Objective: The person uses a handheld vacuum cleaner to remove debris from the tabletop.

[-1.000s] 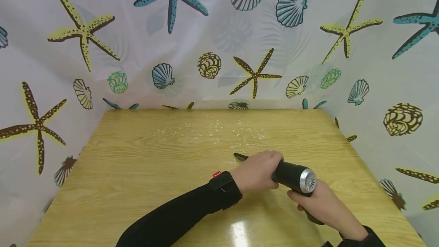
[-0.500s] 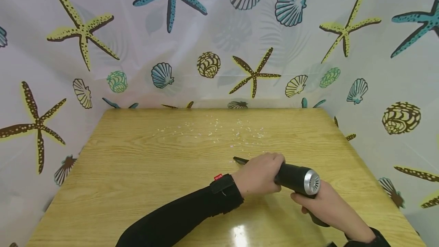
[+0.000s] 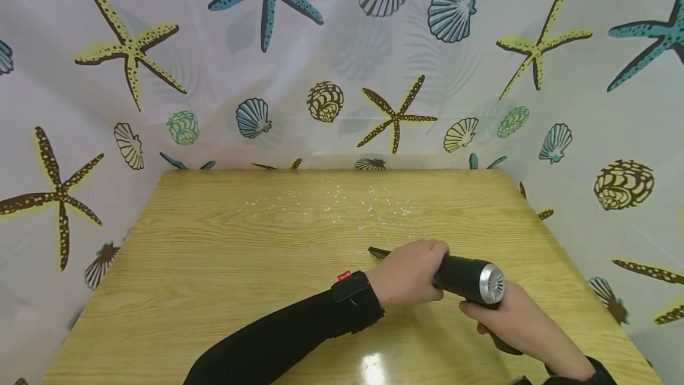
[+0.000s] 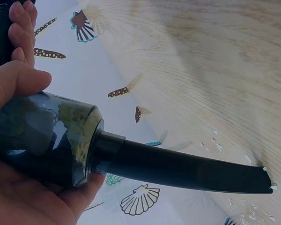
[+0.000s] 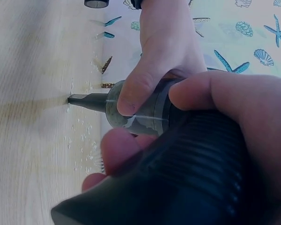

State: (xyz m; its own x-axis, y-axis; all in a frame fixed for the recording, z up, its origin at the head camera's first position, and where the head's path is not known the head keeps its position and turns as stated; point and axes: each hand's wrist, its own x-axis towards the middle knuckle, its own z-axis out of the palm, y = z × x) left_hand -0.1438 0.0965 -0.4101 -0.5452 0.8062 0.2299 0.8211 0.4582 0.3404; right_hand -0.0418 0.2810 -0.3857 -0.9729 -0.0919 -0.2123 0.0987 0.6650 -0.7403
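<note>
A black handheld vacuum cleaner point(image 3: 464, 275) with a silver vented end is tilted over the wooden table, its nozzle pointing left. My left hand point(image 3: 408, 272) grips its clear dust cup point(image 4: 79, 136), which has yellowish bits inside. The right hand point(image 3: 521, 318) holds the ribbed handle point(image 5: 196, 159), fingers curled round it. From the cup runs a flat black crevice nozzle point(image 4: 187, 168), its tip right at the tabletop with a few white scraps at the opening. Small white scraps point(image 3: 369, 210) lie scattered beyond the nozzle, towards the far side.
The wooden table point(image 3: 187, 266) reaches back to a white curtain point(image 3: 299, 64) printed with starfish and shells, which also encloses both sides. A black band point(image 3: 355, 296) with a red tag wraps the left wrist.
Both hands have shifted a little to the right and towards the person, taking the vacuum cleaner along. The nozzle tip has drawn back slightly from the scattered scraps.
</note>
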